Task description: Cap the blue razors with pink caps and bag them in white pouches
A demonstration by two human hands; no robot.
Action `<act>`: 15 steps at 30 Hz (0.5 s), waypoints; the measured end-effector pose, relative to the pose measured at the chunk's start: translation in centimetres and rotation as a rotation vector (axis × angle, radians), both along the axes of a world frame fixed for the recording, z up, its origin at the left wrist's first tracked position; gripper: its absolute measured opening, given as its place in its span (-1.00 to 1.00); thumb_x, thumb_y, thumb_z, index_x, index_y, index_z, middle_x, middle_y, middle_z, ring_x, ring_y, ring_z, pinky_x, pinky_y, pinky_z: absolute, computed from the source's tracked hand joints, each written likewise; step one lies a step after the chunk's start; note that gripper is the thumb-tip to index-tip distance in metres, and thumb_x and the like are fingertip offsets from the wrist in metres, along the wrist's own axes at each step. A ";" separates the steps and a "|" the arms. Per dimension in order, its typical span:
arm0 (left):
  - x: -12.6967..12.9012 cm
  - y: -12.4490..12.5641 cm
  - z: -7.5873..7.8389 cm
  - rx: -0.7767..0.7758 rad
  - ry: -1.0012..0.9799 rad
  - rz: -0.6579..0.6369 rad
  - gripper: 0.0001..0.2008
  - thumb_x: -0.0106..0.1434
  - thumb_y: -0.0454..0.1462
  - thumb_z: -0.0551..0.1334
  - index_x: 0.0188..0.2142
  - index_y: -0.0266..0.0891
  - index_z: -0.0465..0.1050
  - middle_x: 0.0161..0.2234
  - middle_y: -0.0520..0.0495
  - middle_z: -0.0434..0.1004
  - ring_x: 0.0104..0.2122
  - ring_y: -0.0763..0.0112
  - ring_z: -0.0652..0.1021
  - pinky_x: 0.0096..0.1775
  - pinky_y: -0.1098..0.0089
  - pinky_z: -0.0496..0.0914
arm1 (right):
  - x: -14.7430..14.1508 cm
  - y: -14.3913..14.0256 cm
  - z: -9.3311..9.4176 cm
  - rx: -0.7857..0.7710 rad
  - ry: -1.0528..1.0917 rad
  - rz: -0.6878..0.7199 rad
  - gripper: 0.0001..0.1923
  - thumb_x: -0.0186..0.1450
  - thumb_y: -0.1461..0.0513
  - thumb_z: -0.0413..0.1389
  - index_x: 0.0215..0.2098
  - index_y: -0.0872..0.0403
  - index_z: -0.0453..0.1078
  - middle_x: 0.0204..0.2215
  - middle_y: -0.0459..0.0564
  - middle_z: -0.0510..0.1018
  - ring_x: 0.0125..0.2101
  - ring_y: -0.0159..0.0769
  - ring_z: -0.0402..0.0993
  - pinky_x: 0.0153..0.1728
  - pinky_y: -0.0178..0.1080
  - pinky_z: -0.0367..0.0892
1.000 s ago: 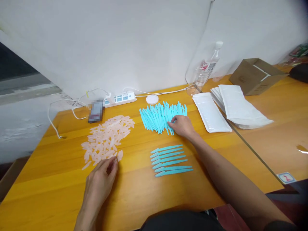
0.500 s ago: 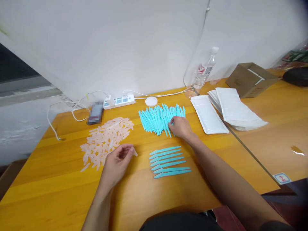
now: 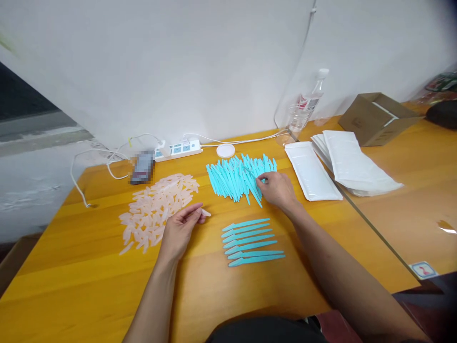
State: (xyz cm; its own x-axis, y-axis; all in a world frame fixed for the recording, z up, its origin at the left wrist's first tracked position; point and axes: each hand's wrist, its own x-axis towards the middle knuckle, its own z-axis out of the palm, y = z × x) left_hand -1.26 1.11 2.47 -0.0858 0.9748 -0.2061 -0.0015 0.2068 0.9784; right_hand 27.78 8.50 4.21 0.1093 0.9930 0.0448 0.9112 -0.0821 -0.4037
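We saw the left hand (image 3: pixel 180 228) raised just above the bench (image 3: pixel 71 286), its fingertips pinched on one clear pink cap (image 3: pixel 204 212), beside the heap of pink caps (image 3: pixel 159 205) lying toward the bench's left edge. The right hand (image 3: pixel 276 189) had closed thumb and forefinger on a teal handle (image 3: pixel 255 175) at the near side of the teal pile (image 3: pixel 239 176), toward the back edge. A row of finished teal pieces (image 3: pixel 252 240) lay toward the front edge, between the arms.

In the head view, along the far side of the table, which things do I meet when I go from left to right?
Blurred dark object → power strip → white round lid → plastic bottle → cardboard box.
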 end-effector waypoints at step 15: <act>1.1 -0.6 -0.7 0.010 0.072 0.085 -0.57 0.07 -0.05 0.49 -0.17 -0.31 0.64 -0.37 -0.13 0.72 -0.37 0.31 0.68 -0.15 0.29 0.57 | 0.3 -3.6 0.1 -0.420 0.788 0.650 -0.65 0.39 -0.04 0.04 -0.30 0.07 0.33 -0.50 -0.20 0.20 -0.49 -0.42 0.08 -0.46 -0.35 0.06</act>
State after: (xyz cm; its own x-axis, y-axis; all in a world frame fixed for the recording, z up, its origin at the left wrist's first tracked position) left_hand -0.11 0.52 1.77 -0.1827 0.9652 -0.1872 0.0514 0.1995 0.9785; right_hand 28.12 4.88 4.28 -0.5897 0.7912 -0.1623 0.3301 0.0527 -0.9425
